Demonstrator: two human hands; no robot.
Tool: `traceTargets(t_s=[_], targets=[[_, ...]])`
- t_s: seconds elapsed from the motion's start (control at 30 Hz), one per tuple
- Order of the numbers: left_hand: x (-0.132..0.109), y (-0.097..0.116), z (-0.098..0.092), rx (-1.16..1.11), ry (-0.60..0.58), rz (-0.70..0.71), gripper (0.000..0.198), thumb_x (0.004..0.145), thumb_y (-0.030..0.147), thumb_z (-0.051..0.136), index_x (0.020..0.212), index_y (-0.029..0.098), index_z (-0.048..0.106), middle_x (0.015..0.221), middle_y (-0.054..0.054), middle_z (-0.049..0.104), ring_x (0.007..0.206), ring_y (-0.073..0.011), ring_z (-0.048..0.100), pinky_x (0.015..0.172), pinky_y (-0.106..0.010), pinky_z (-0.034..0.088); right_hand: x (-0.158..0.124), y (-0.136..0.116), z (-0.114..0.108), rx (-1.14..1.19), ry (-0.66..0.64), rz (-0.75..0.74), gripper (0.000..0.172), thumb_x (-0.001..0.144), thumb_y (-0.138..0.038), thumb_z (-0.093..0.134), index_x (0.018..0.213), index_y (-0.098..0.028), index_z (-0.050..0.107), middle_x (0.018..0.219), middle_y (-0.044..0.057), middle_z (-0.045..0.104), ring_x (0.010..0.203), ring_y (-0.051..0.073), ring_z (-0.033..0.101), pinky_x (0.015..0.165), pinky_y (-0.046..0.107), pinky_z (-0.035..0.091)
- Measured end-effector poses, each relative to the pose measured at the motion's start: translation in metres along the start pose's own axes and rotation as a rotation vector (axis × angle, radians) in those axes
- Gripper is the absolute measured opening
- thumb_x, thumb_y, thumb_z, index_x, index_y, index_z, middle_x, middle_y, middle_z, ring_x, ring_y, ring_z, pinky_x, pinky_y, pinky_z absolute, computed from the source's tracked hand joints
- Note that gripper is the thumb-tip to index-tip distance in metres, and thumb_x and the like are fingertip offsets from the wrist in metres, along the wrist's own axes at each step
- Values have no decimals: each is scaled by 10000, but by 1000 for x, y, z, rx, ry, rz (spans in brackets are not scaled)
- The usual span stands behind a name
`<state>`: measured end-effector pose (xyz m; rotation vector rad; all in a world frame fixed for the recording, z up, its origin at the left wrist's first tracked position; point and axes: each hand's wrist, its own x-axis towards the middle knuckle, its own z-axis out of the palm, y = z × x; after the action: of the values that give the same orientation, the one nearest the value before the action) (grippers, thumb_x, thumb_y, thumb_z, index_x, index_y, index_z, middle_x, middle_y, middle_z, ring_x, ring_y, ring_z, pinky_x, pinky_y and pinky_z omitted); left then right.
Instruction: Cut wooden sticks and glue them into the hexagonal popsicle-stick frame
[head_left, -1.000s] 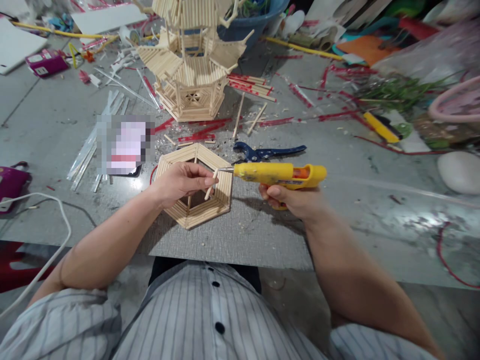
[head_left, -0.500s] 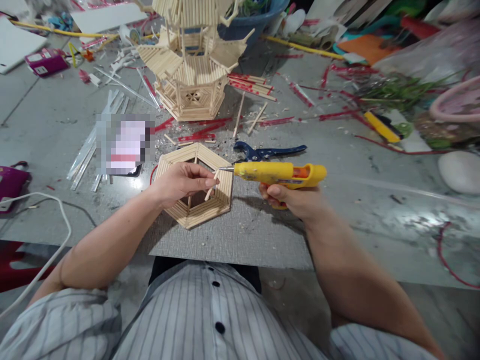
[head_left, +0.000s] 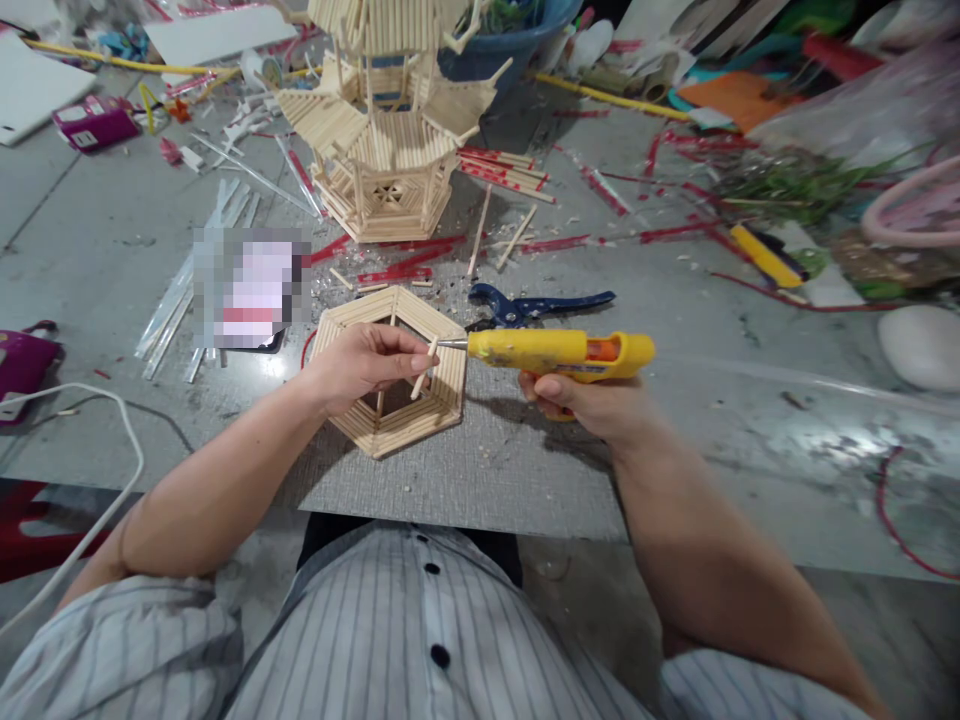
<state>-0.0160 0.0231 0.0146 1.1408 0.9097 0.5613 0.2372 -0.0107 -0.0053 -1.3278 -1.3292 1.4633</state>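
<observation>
Between the thumb and fingers of my left hand (head_left: 367,365) is a short wooden stick (head_left: 421,380), tilted, its upper end at the metal nozzle of a yellow hot glue gun (head_left: 555,350). My right hand (head_left: 585,398) grips the glue gun by its handle, and a clear glue stick trails from its back end. Under my left hand lies a hexagonal frame (head_left: 420,425) built of wooden sticks, with spokes across its open middle. My left hand hides part of that frame.
Dark blue pliers (head_left: 555,302) lie behind the glue gun. A tiered stick pagoda (head_left: 390,150) stands at the back. Clear glue sticks (head_left: 169,300) and a blurred-out phone (head_left: 259,295) lie to the left. Red wrapper scraps (head_left: 555,243) litter the table, and a white cable (head_left: 127,430) crosses its left edge.
The glue gun has dipped very slightly, its nozzle still at the upper end of the stick. Both hands keep their holds, and little else differs.
</observation>
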Motion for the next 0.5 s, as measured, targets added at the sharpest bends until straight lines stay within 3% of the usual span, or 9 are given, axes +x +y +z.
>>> traceTargets(t_s=[0.13,0.23,0.33,0.5], targets=[[0,1,-1,56,16,-1,212,690,309,721,790,126,683,631,17,627,425,-9,330,406,-181,201,0,4,-6,-19,-52,-48,455,553,-600,777,611,-202,564,482,-36,463,381,61,364,323,213,275],[-1,4,-1,158,36,19,179,707,295,693,778,131,693,648,13,640,476,-23,402,465,-178,293,-1,4,-9,1,-82,-54,458,552,-616,770,618,-199,592,494,-24,491,381,66,385,329,215,280],[-3,11,-1,402,39,23,123,710,251,678,687,131,691,650,9,651,593,-53,512,593,-189,388,-2,-1,-8,64,14,-74,478,498,-615,797,625,-196,605,522,-18,543,360,60,393,324,212,265],[-4,16,-1,672,-20,-67,110,709,211,652,725,127,722,602,20,646,571,-67,522,604,-202,397,-1,-5,-6,135,99,-152,464,498,-574,824,616,-185,601,535,-2,590,343,66,427,326,216,274]])
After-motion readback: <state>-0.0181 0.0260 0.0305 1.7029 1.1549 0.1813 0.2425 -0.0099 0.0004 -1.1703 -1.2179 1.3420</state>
